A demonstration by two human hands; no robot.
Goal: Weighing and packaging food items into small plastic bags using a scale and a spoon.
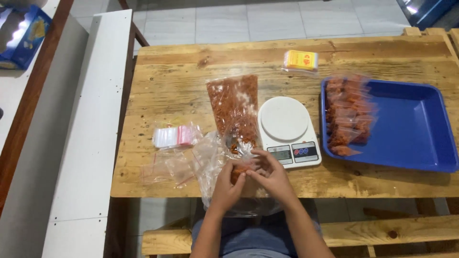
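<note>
Pinching a small orange-filled pouch (237, 173) between my left hand (228, 185) and right hand (268, 173), fingers curled shut on it, big snack bag (234, 111) touching the white scale (288, 131), blue tray (411, 129) to the right.

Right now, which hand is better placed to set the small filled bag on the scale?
Probably the right hand: it lies just below the white scale, while the left hand holds the small filled bag farther away.

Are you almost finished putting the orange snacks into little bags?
Some are done: a pile of filled little bags lies in the blue tray. Right now the left hand and right hand are working on one small bag near the white scale. Plenty seems left: the big bag looks quite full, and empty zip bags wait.
</note>
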